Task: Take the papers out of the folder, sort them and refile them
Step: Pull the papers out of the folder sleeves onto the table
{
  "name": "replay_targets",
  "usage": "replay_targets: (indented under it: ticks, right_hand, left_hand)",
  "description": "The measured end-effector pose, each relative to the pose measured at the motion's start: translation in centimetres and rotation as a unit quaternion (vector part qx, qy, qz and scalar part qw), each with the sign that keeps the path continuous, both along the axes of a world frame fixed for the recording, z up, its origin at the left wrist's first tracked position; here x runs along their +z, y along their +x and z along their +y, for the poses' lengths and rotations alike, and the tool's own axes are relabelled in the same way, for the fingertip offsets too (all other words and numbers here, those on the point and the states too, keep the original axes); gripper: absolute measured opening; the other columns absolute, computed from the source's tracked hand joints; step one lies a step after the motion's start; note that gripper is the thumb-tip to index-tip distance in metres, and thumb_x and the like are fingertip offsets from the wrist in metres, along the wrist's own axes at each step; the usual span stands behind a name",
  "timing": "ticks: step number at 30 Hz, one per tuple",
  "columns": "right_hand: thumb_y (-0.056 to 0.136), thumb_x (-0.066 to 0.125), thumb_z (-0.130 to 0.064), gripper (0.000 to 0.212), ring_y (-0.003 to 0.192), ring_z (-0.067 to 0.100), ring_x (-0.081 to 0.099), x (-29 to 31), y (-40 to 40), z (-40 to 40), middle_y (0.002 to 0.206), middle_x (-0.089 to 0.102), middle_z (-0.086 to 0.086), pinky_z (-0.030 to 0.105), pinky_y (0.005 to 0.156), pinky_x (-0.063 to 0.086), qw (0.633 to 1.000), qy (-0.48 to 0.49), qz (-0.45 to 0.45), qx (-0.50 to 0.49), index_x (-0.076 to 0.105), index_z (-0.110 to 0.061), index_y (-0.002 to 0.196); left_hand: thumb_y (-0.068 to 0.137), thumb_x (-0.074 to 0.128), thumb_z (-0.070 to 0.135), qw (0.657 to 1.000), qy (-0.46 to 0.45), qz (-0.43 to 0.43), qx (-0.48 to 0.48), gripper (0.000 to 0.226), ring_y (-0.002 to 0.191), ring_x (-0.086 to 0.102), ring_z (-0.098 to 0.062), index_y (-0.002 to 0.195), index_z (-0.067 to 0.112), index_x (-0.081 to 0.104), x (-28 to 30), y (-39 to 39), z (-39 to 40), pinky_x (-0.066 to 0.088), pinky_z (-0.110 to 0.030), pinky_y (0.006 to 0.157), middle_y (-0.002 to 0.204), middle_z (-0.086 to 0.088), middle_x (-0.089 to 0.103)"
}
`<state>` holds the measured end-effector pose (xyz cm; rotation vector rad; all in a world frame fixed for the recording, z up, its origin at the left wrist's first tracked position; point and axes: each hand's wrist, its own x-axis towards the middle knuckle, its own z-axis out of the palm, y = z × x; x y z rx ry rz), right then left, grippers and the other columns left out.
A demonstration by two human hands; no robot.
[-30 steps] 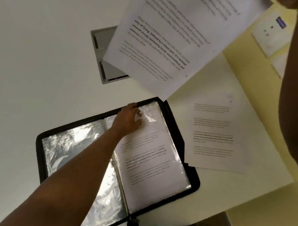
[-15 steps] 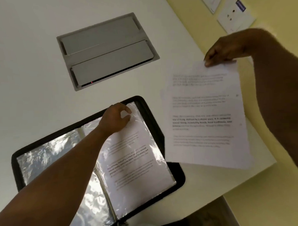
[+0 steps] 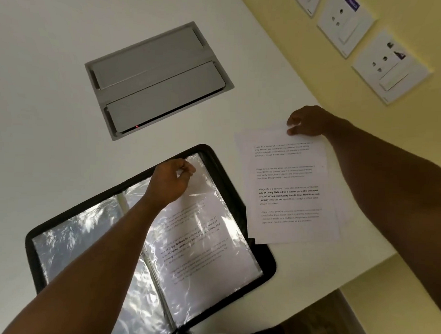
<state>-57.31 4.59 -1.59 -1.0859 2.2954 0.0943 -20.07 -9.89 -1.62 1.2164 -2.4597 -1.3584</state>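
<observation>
A black, round-cornered folder (image 3: 265, 276) lies open on the smooth white table (image 3: 41, 110), its glossy clear plastic sleeves (image 3: 82, 237) crinkled and throwing bright glare. The left-hand sleeves look empty; the sleeve on the right holds a white printed sheet (image 3: 199, 251) with lines of small text, some of it bold. The left hand (image 3: 170, 181) reaches in over the folder, its fingers curled together and pinching the upper edge of that right-hand sleeve near the folder's far corner.

Beyond the folder, a rectangular grey metal panel (image 3: 157, 82) with two flat brushed flaps is set flush into the tabletop; a small red light shows at its near edge.

To the right, just beside the folder and overlapping its edge at one corner, loose papers (image 3: 288, 189) lie flat on the table, a matte white stack printed with four short paragraphs. The right hand (image 3: 308, 121) rests at the stack's far edge, fingers bent and a little apart, tips touching the top sheet; whether it grips the paper I cannot tell.

On the pale yellow wall (image 3: 414, 173) farther right sit white rectangular socket plates (image 3: 390, 70).
</observation>
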Motion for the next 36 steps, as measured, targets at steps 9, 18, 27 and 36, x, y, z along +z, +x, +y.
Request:
replay_targets:
  ticks: [9,18,27,36]
  right_hand:
    - [0.089,0.057,-0.049,0.044,0.068,0.023,0.070,-0.3,17.4,0.2,0.073,0.074,0.005,0.038,0.072,0.057,0.943,-0.287,-0.149,-0.083,0.074,-0.009,0.078]
    - [0.084,0.062,-0.059,0.032,0.082,0.001,0.052,-0.1,31.1,2.0,0.093,0.061,-0.014,0.026,0.072,0.047,0.970,-0.170,-0.174,0.007,0.062,-0.029,0.093]
    - [0.094,0.061,-0.031,0.027,0.084,0.022,0.071,6.3,38.5,0.0,0.105,0.069,0.008,0.033,0.069,0.059,0.922,-0.151,-0.356,0.004,0.066,-0.007,0.105]
    - [0.098,0.054,-0.029,0.028,0.078,0.021,0.071,7.9,49.5,-5.7,0.098,0.071,0.007,0.031,0.070,0.059,0.886,-0.140,-0.440,0.038,0.067,-0.004,0.102]
  left_hand:
    - [0.089,0.056,0.000,0.992,0.035,0.062,0.108,0.020,0.092,0.064,-0.003,0.083,0.013,0.070,1.7,2.4,0.5,0.044,-0.016,0.087,0.087,0.004,0.071]
    - [0.086,0.057,0.000,0.975,0.064,0.117,0.176,0.023,0.088,0.068,-0.014,0.080,0.017,0.071,4.3,5.7,-0.6,0.052,-0.025,0.081,0.084,0.003,0.074]
    - [0.086,0.058,0.001,0.927,0.075,0.184,0.317,0.018,0.072,0.061,-0.007,0.080,0.015,0.069,7.0,12.1,-2.1,0.047,-0.023,0.065,0.080,0.003,0.068]
    - [0.083,0.059,0.060,0.867,0.156,0.104,0.462,0.052,0.106,0.064,-0.028,0.115,0.019,0.060,6.9,24.2,-2.0,0.053,-0.040,0.088,0.113,-0.006,0.066]
